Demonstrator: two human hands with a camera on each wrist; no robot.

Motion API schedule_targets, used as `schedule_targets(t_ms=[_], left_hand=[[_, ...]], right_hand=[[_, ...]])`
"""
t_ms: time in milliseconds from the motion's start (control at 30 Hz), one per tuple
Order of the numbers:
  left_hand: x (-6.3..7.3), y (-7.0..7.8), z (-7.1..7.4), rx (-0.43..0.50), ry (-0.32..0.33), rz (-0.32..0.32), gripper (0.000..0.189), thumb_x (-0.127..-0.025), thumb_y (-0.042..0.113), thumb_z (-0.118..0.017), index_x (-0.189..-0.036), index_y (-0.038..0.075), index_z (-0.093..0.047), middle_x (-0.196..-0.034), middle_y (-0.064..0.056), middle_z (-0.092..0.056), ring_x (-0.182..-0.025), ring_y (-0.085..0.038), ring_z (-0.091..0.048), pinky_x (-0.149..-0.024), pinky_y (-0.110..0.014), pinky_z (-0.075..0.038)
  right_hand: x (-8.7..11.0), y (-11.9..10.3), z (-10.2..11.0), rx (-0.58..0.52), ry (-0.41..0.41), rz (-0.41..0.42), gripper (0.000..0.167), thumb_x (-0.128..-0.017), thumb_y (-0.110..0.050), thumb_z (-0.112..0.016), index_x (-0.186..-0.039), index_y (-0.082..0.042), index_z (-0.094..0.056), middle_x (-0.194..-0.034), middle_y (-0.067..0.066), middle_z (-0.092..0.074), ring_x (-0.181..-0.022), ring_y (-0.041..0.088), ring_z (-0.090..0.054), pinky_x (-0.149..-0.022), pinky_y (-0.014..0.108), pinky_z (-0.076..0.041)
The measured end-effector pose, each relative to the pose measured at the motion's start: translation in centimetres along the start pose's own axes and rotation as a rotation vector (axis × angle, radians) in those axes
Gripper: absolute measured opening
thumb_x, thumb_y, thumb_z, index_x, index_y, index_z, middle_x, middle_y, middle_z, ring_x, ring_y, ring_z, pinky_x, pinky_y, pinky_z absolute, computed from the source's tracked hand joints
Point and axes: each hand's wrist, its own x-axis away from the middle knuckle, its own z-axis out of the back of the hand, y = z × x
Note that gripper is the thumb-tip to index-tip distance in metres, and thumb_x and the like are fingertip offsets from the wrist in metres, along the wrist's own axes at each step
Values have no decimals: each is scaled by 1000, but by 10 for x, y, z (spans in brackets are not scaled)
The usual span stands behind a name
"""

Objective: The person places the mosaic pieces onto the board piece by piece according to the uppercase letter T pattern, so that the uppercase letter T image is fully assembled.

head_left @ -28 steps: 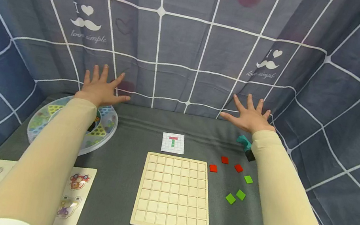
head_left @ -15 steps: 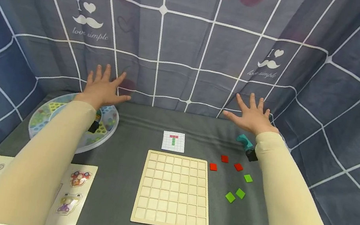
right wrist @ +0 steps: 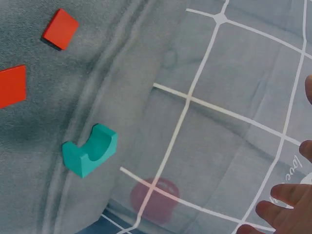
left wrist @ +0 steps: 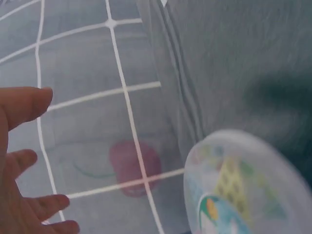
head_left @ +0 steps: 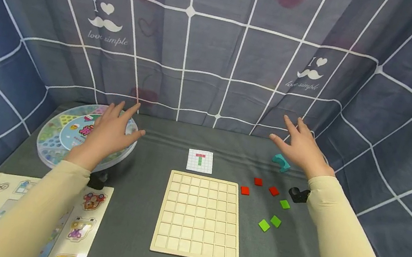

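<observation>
My left hand (head_left: 107,136) hovers over a round clear-edged disc (head_left: 49,133) with coloured sections, fingers extended, holding nothing. The left wrist view shows its thumb and fingers at the left edge, away from the disc (left wrist: 263,180). On the other side, my right hand (head_left: 301,150) is in the air above a teal arch-shaped block (head_left: 281,163), thumb and fingers reaching forward with nothing in them. Between the hands lie a pale wooden grid board (head_left: 200,217) and, behind it, a small card (head_left: 205,167) bearing a red and green T. Right of the board are red square tiles (head_left: 245,191) and green square tiles (head_left: 264,225).
A picture puzzle board (head_left: 101,216) lies at the front left, partly under the left sleeve (head_left: 38,213). Grey cloth (head_left: 131,225) covers the table. A checked blue-grey curtain (head_left: 211,51) rises at the back and both sides. Black wrist devices (head_left: 297,195) hang below the wrists.
Both hands have drawn back from the rear curtain toward the person. My right hand has also shifted right, and the spread fingers of both have come closer together. Tiles and board stay put.
</observation>
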Motion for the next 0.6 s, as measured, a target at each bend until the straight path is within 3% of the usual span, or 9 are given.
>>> schedule_targets(t_ms=[200, 333, 600], left_hand=[[35, 15, -17, 75, 47, -10, 82, -93, 51, -61, -159, 19, -24, -156, -30, -19, -141, -55, -13, -102, -76, -15], [58, 27, -29, 130, 40, -20, 81, -93, 51, -62, -158, 19, -26, -156, -28, -22, -140, -54, -17, -104, -73, -17], [102, 45, -59, 207, 30, 27, 80, -91, 50, -65, -157, 20, -30, -154, -24, -26, -141, -49, -21, -105, -69, -22]], right_hand=[[14, 8, -8, -26, 26, 22, 88, -93, -67, -47, -161, -23, -13, -161, 26, -8, -141, 53, -18, -103, 71, -24], [20, 11, -16, -38, 21, 26, 87, -94, -66, -48, -161, -22, -15, -160, 26, -12, -141, 52, -20, -103, 70, -26], [30, 11, -33, -106, 8, 56, 81, -96, -63, -47, -160, -21, -20, -157, 26, -20, -140, 50, -25, -105, 67, -25]])
